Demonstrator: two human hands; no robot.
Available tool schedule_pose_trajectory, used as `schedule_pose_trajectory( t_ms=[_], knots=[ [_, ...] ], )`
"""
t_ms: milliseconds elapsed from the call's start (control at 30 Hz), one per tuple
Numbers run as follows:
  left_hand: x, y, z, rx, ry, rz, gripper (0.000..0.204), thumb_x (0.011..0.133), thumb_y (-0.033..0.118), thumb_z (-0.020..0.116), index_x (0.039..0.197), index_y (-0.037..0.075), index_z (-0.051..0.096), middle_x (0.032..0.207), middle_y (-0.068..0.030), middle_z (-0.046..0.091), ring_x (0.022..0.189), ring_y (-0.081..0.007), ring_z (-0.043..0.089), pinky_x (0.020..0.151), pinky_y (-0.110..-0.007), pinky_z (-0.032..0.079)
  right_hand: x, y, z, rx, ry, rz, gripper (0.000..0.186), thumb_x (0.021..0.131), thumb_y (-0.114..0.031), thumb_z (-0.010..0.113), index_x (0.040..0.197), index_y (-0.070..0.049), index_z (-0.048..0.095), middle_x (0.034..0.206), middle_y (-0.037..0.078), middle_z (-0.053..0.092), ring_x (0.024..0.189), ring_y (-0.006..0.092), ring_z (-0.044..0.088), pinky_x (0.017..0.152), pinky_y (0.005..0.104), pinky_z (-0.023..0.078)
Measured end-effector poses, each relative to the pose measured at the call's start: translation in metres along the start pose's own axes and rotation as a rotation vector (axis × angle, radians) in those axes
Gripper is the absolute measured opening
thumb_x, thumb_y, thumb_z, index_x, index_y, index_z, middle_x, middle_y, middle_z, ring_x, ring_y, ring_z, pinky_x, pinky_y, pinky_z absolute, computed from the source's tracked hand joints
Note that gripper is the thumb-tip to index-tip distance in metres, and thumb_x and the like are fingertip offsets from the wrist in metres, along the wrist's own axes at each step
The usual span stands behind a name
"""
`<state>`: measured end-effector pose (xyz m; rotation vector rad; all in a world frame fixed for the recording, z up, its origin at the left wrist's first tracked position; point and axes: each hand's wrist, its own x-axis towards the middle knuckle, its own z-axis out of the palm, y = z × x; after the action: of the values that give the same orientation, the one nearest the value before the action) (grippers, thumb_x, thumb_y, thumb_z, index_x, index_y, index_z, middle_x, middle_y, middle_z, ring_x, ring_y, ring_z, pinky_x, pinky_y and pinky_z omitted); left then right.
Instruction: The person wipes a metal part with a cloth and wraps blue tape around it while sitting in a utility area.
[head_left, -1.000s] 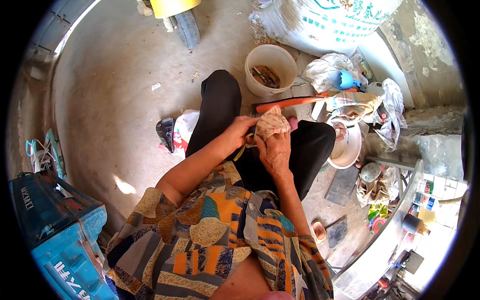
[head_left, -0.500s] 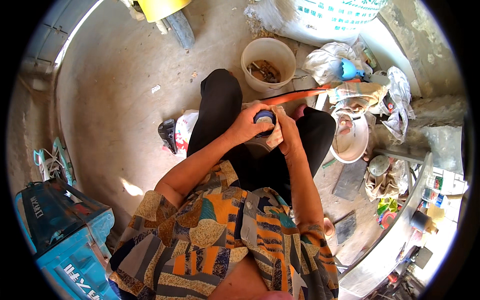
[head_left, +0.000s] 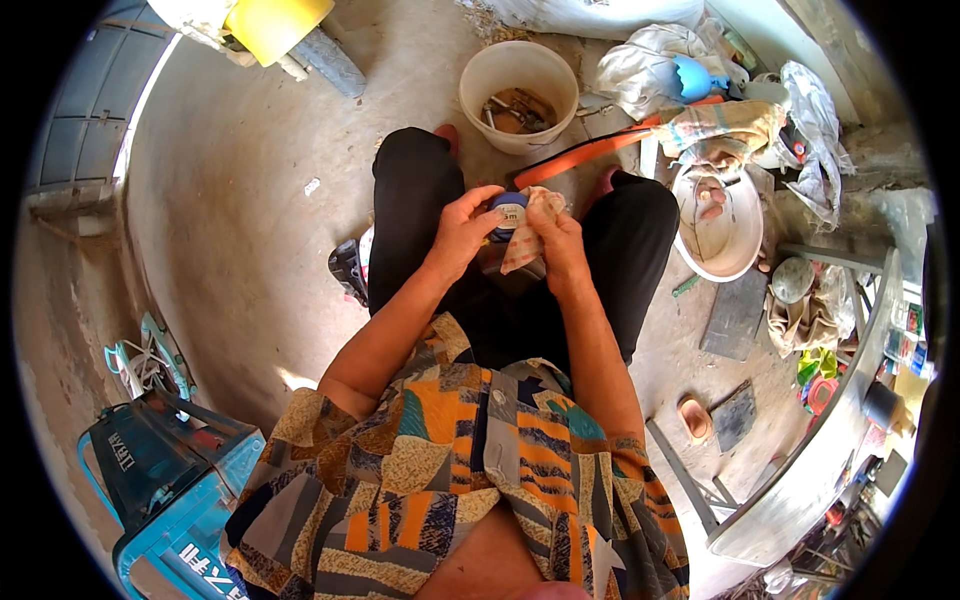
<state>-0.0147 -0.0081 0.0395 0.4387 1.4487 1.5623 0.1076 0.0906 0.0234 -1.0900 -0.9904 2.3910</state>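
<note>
My left hand grips a blue tape measure with a pale label and a bit of yellow at its lower side, held between my knees. My right hand is closed on a crumpled, checked pale cloth, which lies against the right side of the tape measure and hangs below it. The fingertips of both hands are partly hidden by the cloth and case. My black-trousered legs are bent on either side of my hands.
A bucket with metal pieces and an orange-red long object lie ahead. At right are a white basin, cloths, bags and a bench. A teal case stands at lower left; a yellow bucket is upper left.
The cloth that covered the object has shifted right and down, exposing the blue tape measure. My fingers have re-gripped around it, and the view has tilted, moving the floor objects in frame.
</note>
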Motion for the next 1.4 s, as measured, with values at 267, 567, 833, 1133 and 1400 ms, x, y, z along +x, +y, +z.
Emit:
schedule_pose_trajectory(
  t_ms=[267, 567, 833, 1133, 1400],
  knots=[
    [0.001, -0.002, -0.001, 0.158, -0.077, 0.027, 0.045, 0.080, 0.003, 0.064, 0.123, -0.001, 0.051, 0.103, -0.0026, 0.056, 0.092, -0.0108, 0.054, 0.078, -0.023, 0.046, -0.003, -0.002, 0.010, -0.025, 0.050, -0.096, 0.024, 0.088, -0.016, 0.059, 0.108, -0.002, 0.058, 0.087, 0.000, 0.060, 0.073, 0.0078, 0.056, 0.063, 0.0219, 0.047],
    [0.001, -0.014, -0.009, 0.218, -0.213, 0.053, 0.066, 0.072, 0.001, 0.071, 0.131, -0.001, 0.041, 0.112, -0.0067, 0.055, 0.100, -0.0127, 0.055, 0.088, -0.026, 0.047, 0.002, 0.003, 0.015, -0.006, 0.146, -0.094, 0.027, 0.092, -0.027, 0.055, 0.100, -0.003, 0.064, 0.086, -0.001, 0.058, 0.074, 0.0079, 0.054, 0.065, 0.0228, 0.045],
    [-0.001, -0.007, -0.005, -0.200, -0.225, -0.197, 0.049, 0.085, 0.006, 0.056, 0.131, -0.003, 0.041, 0.098, -0.0065, 0.058, 0.073, -0.0098, 0.057, 0.057, -0.023, 0.045, 0.009, 0.006, 0.009, -0.112, 0.107, -0.115, 0.030, 0.093, -0.030, 0.053, 0.097, -0.002, 0.064, 0.079, -0.002, 0.056, 0.070, 0.0086, 0.052, 0.062, 0.0238, 0.043],
    [-0.006, 0.006, 0.001, -0.079, -0.284, -0.299, 0.049, 0.084, 0.004, 0.056, 0.131, -0.004, 0.043, 0.084, -0.0041, 0.061, 0.063, -0.0068, 0.052, 0.050, -0.018, 0.036, -0.001, -0.006, 0.011, -0.969, 0.158, -0.380, 0.031, 0.091, -0.027, 0.049, 0.092, 0.002, 0.061, 0.080, 0.025, 0.060, 0.076, 0.0395, 0.059, 0.067, 0.0432, 0.046],
    [-0.011, 0.004, 0.003, -0.008, -0.277, -0.268, 0.051, 0.080, 0.004, 0.062, 0.128, -0.004, 0.045, 0.098, -0.0057, 0.061, 0.074, -0.0055, 0.054, 0.052, -0.017, 0.037, 0.024, 0.006, -0.007, -1.060, 0.184, -0.366, 0.037, 0.090, -0.032, 0.047, 0.084, 0.003, 0.060, 0.080, 0.028, 0.059, 0.079, 0.0458, 0.057, 0.069, 0.0487, 0.044]
  ],
)
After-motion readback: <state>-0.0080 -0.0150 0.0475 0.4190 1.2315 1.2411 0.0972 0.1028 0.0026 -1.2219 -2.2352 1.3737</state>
